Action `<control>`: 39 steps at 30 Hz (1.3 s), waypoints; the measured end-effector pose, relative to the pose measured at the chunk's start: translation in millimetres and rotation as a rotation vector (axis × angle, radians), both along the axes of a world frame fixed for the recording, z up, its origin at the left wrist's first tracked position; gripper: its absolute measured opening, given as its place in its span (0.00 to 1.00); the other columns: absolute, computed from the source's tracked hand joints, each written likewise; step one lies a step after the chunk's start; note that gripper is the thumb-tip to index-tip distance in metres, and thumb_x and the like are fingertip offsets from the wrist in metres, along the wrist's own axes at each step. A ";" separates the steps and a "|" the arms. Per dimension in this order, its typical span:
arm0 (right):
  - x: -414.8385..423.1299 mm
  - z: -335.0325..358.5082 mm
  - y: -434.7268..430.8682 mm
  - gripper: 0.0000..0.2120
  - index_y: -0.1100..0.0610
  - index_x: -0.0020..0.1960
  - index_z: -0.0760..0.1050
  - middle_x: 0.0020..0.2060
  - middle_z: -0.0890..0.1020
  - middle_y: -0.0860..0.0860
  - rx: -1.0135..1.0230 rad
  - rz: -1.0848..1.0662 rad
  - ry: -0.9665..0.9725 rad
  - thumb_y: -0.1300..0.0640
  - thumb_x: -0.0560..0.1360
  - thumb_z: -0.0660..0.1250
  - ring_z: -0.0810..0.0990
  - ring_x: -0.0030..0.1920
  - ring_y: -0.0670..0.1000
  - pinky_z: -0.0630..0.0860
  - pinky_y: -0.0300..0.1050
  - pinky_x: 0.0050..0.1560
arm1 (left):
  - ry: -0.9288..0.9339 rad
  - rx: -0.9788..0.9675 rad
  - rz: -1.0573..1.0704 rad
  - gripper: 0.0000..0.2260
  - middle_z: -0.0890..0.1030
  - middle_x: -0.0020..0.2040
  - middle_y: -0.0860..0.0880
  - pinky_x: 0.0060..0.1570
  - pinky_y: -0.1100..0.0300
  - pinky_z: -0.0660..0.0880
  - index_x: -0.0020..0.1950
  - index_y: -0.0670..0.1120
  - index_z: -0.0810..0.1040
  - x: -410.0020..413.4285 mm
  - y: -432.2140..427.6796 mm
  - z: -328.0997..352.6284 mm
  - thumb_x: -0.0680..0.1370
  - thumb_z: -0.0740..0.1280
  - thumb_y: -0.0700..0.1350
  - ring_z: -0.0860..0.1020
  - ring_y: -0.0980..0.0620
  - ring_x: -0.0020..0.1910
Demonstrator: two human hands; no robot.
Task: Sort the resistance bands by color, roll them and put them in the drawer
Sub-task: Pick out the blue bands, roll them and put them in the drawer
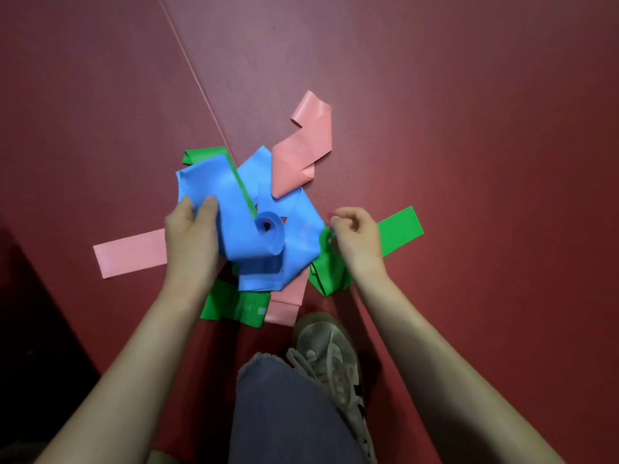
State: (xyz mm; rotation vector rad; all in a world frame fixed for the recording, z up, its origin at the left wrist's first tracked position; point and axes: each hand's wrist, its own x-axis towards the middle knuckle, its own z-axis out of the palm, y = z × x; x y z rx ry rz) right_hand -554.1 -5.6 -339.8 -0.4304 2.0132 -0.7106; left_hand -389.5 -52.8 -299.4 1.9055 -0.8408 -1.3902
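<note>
A tangled pile of flat resistance bands lies on the dark red mat. The blue band (231, 192) sits on top, one end curled into a loose roll (269, 229). My left hand (192, 236) grips the blue band's left fold between thumb and fingers. Pink band (303, 145) stretches to the upper right, and another pink strip (130, 252) sticks out at the left. Green band (400, 227) pokes out at the right, with more green at the bottom (234, 306) and top left. My right hand (356, 236) is curled, pinching green band at the pile's right edge.
The red mat (469, 95) has a seam (197, 82) running diagonally from the top to the pile. My grey trouser knee (284, 406) and pale sneaker (331, 356) are just below the pile. A dark area (30, 329) lies at lower left. No drawer is in view.
</note>
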 end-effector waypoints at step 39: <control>16.2 63.7 -19.4 0.06 0.63 0.40 0.77 0.32 0.77 0.56 -0.113 0.073 -0.369 0.62 0.73 0.65 0.74 0.35 0.51 0.71 0.41 0.34 | 0.178 0.161 -0.226 0.13 0.74 0.20 0.57 0.22 0.73 0.65 0.32 0.47 0.69 -41.1 -4.8 -4.0 0.76 0.59 0.36 0.70 0.64 0.20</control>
